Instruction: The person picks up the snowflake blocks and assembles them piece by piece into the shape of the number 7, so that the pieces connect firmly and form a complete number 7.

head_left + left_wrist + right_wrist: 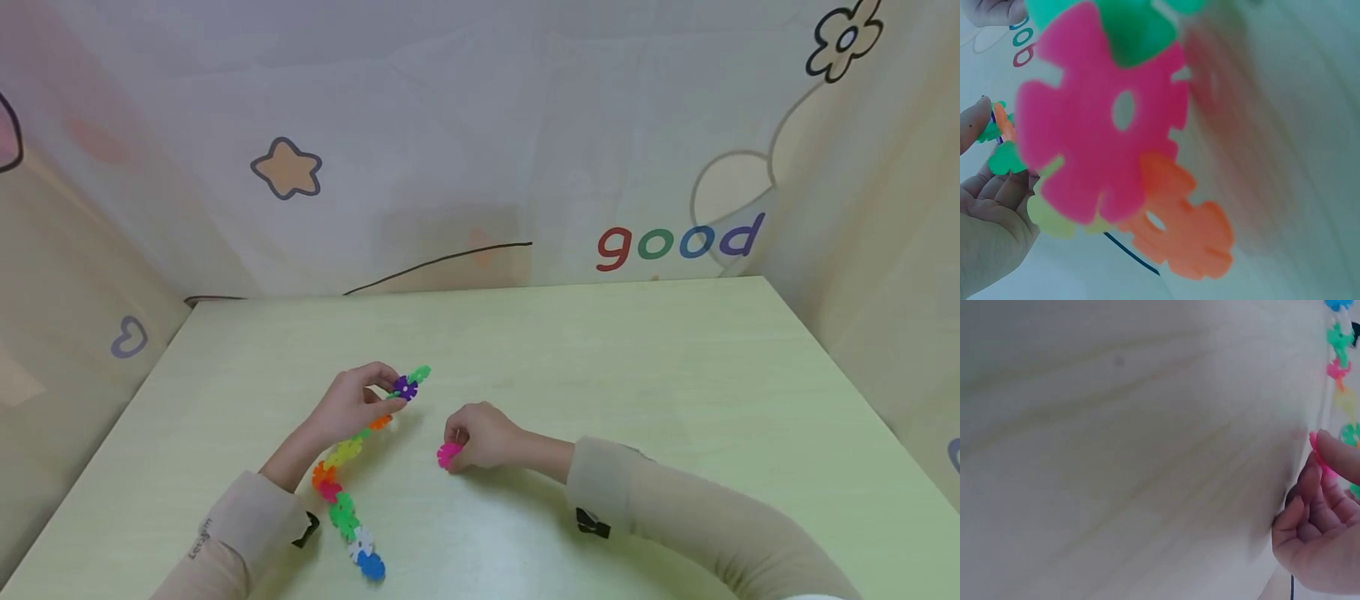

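Observation:
My left hand point(352, 406) pinches one end of a chain of interlocking plastic snowflake discs, beside a purple disc point(406, 387) with a green disc point(421, 374) beyond it. From there the chain runs down toward the near side through orange, yellow, pink, green and white discs to a blue disc point(371, 567). A pink disc point(1085, 137) and an orange disc point(1191, 237) of the chain loom large in the left wrist view. Between thumb and fingers, my right hand point(487, 437) pinches a single pink disc point(448, 455), low over the table and apart from the chain.
A pale wooden tabletop point(637, 358) lies under both hands. Behind it hangs a printed curtain point(465, 125) with a star and the word "good"; similar cloth borders the left and right sides. Dark tabs point(592, 523) show on the sleeve cuffs.

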A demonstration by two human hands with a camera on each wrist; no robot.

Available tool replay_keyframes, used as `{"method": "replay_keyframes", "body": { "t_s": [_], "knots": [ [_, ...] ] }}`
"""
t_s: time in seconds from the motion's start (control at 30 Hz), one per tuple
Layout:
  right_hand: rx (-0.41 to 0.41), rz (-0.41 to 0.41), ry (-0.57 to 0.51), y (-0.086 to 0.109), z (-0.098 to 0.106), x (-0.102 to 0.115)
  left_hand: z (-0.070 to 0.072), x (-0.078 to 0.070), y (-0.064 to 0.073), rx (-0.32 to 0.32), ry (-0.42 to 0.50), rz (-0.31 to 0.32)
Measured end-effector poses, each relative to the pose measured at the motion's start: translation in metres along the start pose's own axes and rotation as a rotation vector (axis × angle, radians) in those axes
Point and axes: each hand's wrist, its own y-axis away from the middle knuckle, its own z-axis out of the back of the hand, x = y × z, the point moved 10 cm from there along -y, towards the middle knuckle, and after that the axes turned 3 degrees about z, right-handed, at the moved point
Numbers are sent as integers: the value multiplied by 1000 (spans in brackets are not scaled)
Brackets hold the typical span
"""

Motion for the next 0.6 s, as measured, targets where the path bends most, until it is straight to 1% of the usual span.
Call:
{"method": "replay_keyframes", "body": {
  "t_s": [0.13,0.3,0.43,0.6],
  "knots": [
    [13,-34,-109,6,6,-9,-4,-4,1,17,12,-16],
    [2,-43,-208,16,17,-20,-13,-10,2,69,27,-45],
    [-30,-61,-267,23,27,-28,-21,-16,2,111,24,-100],
    [-80,-75,-374,34,44,-30,-31,-25,4,158,-3,-150]
  ]
}}
